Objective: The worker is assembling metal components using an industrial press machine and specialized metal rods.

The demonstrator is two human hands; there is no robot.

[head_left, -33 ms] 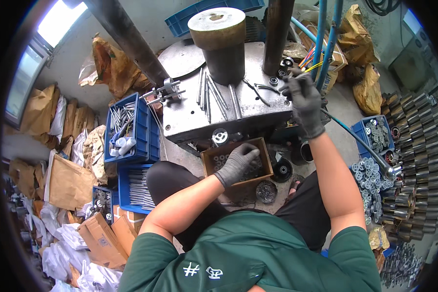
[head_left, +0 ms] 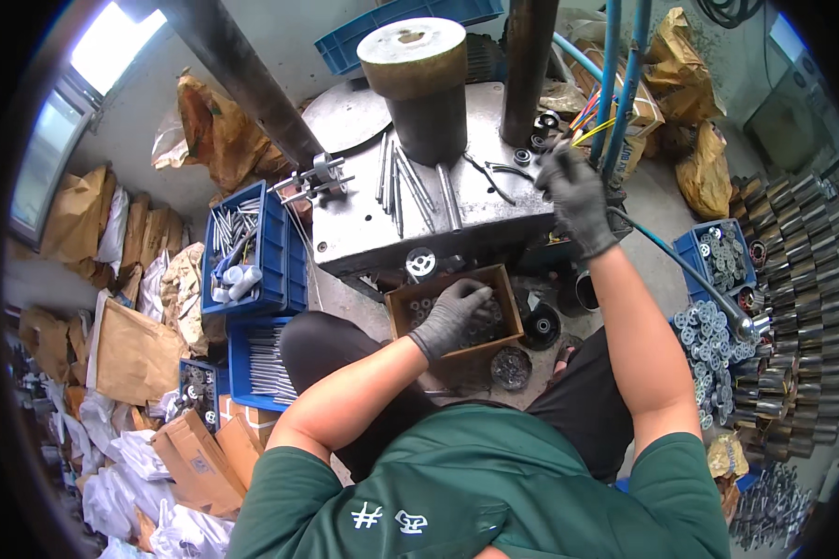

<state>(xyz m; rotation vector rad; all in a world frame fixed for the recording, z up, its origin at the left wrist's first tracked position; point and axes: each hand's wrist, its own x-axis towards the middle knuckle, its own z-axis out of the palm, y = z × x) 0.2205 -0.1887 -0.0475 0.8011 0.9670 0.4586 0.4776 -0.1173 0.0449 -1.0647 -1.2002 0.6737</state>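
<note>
My left hand [head_left: 449,315], in a grey glove, is over a wooden box [head_left: 419,357] that holds several small pale rings [head_left: 483,326]. Its fingers are bent and close together, and whatever they hold is hidden. Raised at the right end of the metal machine table [head_left: 345,228], my gloved right hand [head_left: 578,203] has curled fingers; I cannot make out what is in them. Beside it on the table are small black-rimmed bearings [head_left: 522,156] and dark pliers [head_left: 490,177]. Farther left lie thin metal shafts [head_left: 410,186] and one thicker rod [head_left: 449,197].
A thick steel cylinder [head_left: 427,107] and two dark posts [head_left: 529,70] rise from the table. Blue bins [head_left: 284,265] of metal parts stand left. On the right are a blue crate [head_left: 690,252], piled pale wheels [head_left: 704,349] and stacked metal sleeves [head_left: 811,307]. A black wheel [head_left: 541,326] lies by the box.
My right hand has shifted very slightly left. My left hand stays over the box, and the laid-out parts look unchanged.
</note>
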